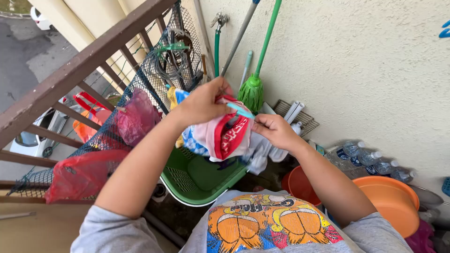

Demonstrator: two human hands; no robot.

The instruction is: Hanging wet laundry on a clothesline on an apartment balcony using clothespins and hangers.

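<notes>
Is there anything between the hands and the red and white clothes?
No. Both hands already grip it: the left hand pinches the top of the red and white cloth, and the right hand holds its side. The cloth hangs above the green laundry basket.

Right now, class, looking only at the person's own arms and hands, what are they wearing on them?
Both arms are bare from above the elbow down. The left hand and right hand wear no gloves, and no rings, watch or bracelet show. Short grey sleeves cover the upper arms; they belong to a grey T-shirt with a bright orange, yellow and blue cartoon print.
</notes>
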